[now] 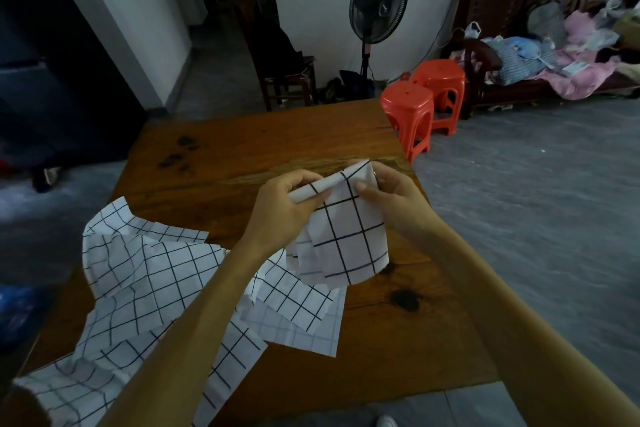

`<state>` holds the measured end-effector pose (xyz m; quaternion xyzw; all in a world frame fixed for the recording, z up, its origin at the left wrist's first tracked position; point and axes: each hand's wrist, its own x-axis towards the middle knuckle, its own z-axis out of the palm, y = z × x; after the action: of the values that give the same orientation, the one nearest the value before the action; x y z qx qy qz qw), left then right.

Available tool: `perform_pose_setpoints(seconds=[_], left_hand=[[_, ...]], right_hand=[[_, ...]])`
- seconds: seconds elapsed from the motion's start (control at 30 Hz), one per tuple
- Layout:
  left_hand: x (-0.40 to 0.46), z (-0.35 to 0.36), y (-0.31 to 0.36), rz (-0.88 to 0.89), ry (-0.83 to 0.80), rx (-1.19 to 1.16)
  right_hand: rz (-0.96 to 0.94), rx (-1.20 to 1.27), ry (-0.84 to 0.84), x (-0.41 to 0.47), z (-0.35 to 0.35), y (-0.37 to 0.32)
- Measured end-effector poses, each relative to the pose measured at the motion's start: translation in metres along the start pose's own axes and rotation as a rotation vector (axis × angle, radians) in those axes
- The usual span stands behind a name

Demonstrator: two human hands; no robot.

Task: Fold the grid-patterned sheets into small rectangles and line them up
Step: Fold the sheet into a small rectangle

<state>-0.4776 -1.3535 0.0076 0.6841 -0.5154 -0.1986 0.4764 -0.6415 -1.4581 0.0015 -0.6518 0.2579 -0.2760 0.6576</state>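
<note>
From my feed I see a wooden table filling the middle of the view, with a loose heap of grid-patterned sheets spread rumpled over its near left part, and beyond its far right corner two orange stools standing side by side on the grey floor. Held up above the table, just right of the heap, hangs one folded sheet; the left hand curls its fingers round the sheet's upper left edge while the right hand pinches the top right corner between thumb and fingers.
</note>
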Motion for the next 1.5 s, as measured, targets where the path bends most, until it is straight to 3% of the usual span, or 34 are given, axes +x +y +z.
perform_pose_setpoints(seconds=[0.2,0.4,0.63,0.87,0.97,1.1,1.23,1.4,1.5], left_hand=[[0.002,0.003,-0.001,0.075,0.072,0.005],[0.005,0.007,-0.003,0.182,0.278,0.075],[0.005,0.007,-0.002,0.150,0.167,0.075],[0.004,0.009,-0.005,0.175,0.103,0.132],[0.005,0.008,-0.007,0.180,0.066,0.188],[0.010,0.001,-0.013,0.149,0.032,0.265],[0.023,-0.004,-0.007,0.143,0.005,0.321],[0.021,-0.009,0.000,0.195,-0.028,0.308],[0.013,-0.007,0.004,0.190,-0.116,0.267]], right_hand=[[-0.242,-0.273,0.207,0.002,0.004,0.009],[-0.287,-0.423,0.309,0.002,0.008,0.010],[-0.361,-0.761,0.319,0.008,0.008,0.014],[-0.166,-0.967,0.219,0.012,0.001,0.017],[-0.063,-0.979,0.128,0.014,-0.004,0.019],[-0.077,-1.060,0.014,0.012,-0.010,0.022],[-0.010,-0.888,-0.158,0.012,-0.012,0.017],[0.030,-0.825,-0.074,0.009,-0.014,0.024],[0.075,-0.642,-0.020,0.004,-0.011,0.034]])
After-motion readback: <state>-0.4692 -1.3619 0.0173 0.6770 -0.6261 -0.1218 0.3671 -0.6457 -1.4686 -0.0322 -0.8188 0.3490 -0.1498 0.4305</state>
